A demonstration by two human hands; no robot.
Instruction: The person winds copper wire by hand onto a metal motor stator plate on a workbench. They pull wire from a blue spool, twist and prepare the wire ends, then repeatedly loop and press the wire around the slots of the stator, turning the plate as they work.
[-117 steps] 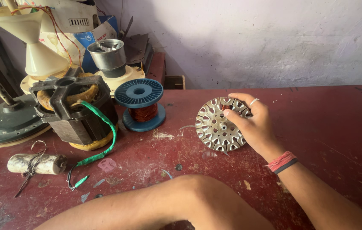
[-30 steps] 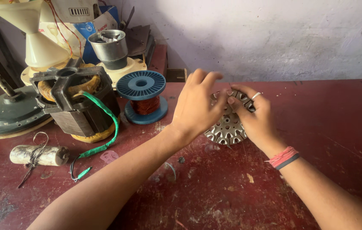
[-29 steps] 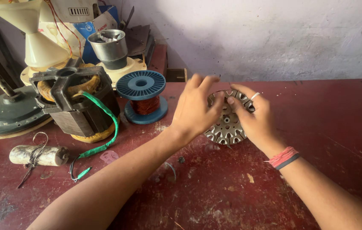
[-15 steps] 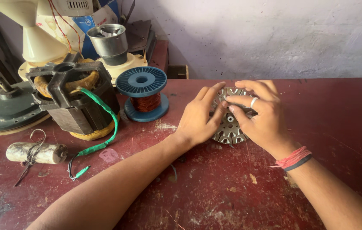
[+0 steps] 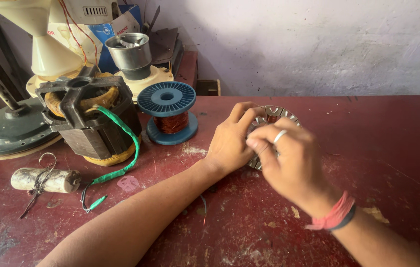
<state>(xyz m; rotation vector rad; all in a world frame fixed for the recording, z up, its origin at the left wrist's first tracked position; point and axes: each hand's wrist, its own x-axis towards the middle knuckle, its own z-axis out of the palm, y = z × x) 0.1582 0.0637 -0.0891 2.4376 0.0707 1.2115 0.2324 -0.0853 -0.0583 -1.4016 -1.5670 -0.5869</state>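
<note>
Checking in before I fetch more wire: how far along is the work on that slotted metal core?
Done: nothing visibly wound; the slots that show on the slotted metal core look bare. In hand: left hand and right hand both grip the core on the red table. Left: the copper wire spool stands apart, seemingly untouched.

Blue plastic spool of copper wire point(image 5: 167, 112) at 10 o'clock; black motor stator with green-sleeved lead point(image 5: 89, 121) at 9.
</note>
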